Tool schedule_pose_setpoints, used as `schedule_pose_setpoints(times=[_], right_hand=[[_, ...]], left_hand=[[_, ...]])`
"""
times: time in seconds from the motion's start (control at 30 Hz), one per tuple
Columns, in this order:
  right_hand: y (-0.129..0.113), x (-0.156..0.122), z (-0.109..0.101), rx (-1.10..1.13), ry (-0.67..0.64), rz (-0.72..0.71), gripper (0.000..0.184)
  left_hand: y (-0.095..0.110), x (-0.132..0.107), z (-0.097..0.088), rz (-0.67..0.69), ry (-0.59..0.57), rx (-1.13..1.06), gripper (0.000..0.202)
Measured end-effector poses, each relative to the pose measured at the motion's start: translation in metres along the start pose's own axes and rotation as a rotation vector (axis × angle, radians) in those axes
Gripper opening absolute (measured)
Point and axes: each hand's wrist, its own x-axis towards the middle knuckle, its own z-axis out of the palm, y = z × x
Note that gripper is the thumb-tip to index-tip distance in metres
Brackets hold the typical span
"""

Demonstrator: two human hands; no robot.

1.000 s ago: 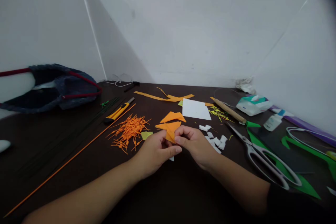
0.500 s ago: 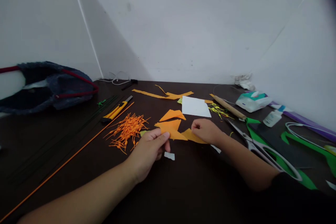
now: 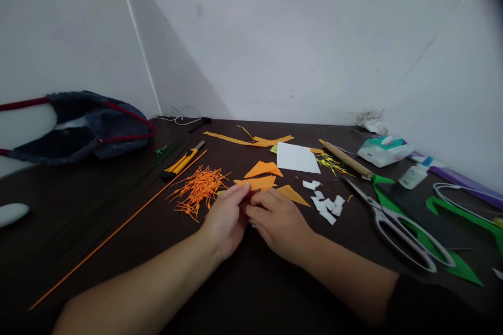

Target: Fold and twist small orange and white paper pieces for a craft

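Observation:
My left hand and my right hand meet fingertip to fingertip at the middle of the dark table. The left fingers are curled, pinching the near edge of a flat orange paper piece. The right fingers are bent in towards the same spot, and whatever they grip is hidden between the hands. A folded orange triangle lies just beyond, and another orange triangle lies right of my right hand.
Orange paper shreds, a utility knife and a long orange stick lie left. White scraps, scissors, green paper, a wooden rod, glue bottle and tissue pack lie right. White sheet behind; dark bag far left.
My right hand went out to the right with an orange triangle, left it on the table, and came back to meet my left hand. The left hand has lowered its orange piece.

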Motion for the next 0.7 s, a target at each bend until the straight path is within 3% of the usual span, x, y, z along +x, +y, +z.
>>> schedule_pose_setpoints(times=[0.17, 0.3, 0.47, 0.7], right_hand=[[-0.001, 0.011, 0.005, -0.048, -0.02, 0.058, 0.02], [0.006, 0.013, -0.001, 0.057, 0.016, 0.038, 0.013], [0.029, -0.001, -0.013, 0.279, -0.17, -0.036, 0.01], [0.027, -0.009, -0.012, 0.198, -0.318, -0.13, 0.014]], left_hand=[[0.004, -0.001, -0.001, 0.044, -0.081, -0.029, 0.008], [0.013, -0.001, -0.004, 0.088, -0.151, 0.055, 0.006], [0.025, -0.003, -0.008, 0.138, -0.037, 0.359, 0.009], [0.02, -0.012, -0.015, 0.141, 0.007, 0.708, 0.023]])
